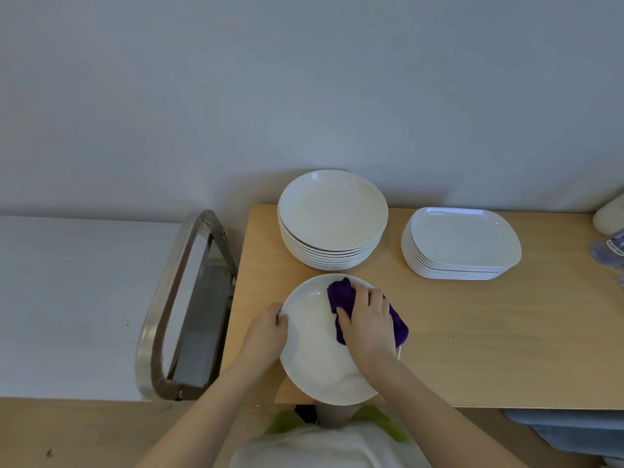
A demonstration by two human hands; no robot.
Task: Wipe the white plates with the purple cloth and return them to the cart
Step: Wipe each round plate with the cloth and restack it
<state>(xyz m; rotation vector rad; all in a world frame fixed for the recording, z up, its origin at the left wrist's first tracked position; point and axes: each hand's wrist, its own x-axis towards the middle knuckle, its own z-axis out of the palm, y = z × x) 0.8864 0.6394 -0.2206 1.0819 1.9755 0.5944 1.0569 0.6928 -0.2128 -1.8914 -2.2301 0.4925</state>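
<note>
1. On the near edge of the table (472, 349), straight in front of the person, lies the plate (314, 359) being wiped; its near rim juts a little past the table edge.
2. Left hand (266, 332): fingers curled over the plate's left rim, gripping it to keep it steady.
3. Right hand (368, 324): fingers lie spread and fairly straight on the cloth (341, 292), pressing it flat onto the right part of the plate (a press, as far as I can see, not a pinch).
4. Handling, as I judge it: the plate looks stiff, glazed and smooth, so probably slippery and breakable if dropped. Its rim is the natural place to take hold, with the thumb on top and the fingers under, and two hands would be safer for the lift to the cart (189, 298).
5. The cloth looks soft and bunched and will fold to the plate's curve; it needs only a flat palm.
6. Looks: the plate is round, plain white and shallow, with a gentle dip toward the middle. The cloth is deep purple and fuzzy.
7. Behind the plate stands a stack of round plates (332, 214); to its right, well apart, a stack of oblong dishes (461, 241).
8. The cart's metal frame stands just beside the table's left end.
</note>
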